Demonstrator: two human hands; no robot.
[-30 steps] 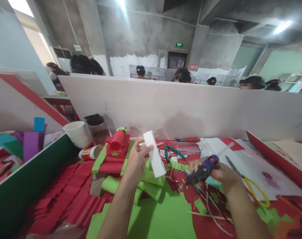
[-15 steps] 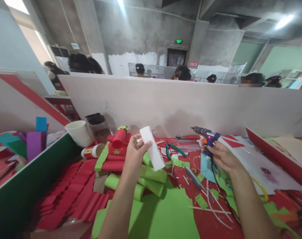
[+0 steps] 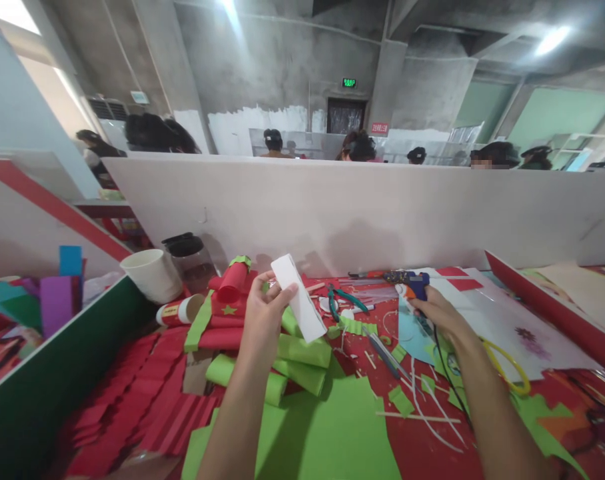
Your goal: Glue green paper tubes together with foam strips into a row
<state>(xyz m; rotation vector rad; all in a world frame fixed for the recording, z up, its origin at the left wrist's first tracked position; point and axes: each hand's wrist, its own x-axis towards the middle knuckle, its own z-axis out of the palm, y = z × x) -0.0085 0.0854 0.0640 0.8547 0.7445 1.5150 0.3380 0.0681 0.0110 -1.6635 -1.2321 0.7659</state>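
My left hand (image 3: 266, 308) pinches a folded white paper strip (image 3: 299, 299) between thumb and fingers, holding it tilted above the rolls of green paper (image 3: 302, 360). On the right, my right hand (image 3: 440, 310) is closed around the handle of a blue hot glue gun (image 3: 418, 284), its nozzle pointing left, low near the back of the table. A dark cord trails down from the gun. Left of the paper strip lies a red paper roll (image 3: 233, 280) with a green band, beside red paper bearing a star.
Green-handled pliers (image 3: 334, 303) and tweezers (image 3: 382, 350) lie amid scraps. Pleated red paper (image 3: 132, 387) fills the left, a green sheet (image 3: 332, 427) the front. A white cup (image 3: 152, 275) and a lidded jar (image 3: 186, 257) stand by the white partition (image 3: 292, 213). Several people sit beyond.
My right hand has lowered the glue gun toward the table, turning its nozzle more level. My left hand keeps the paper strip at nearly the same place. The view has shifted slightly.
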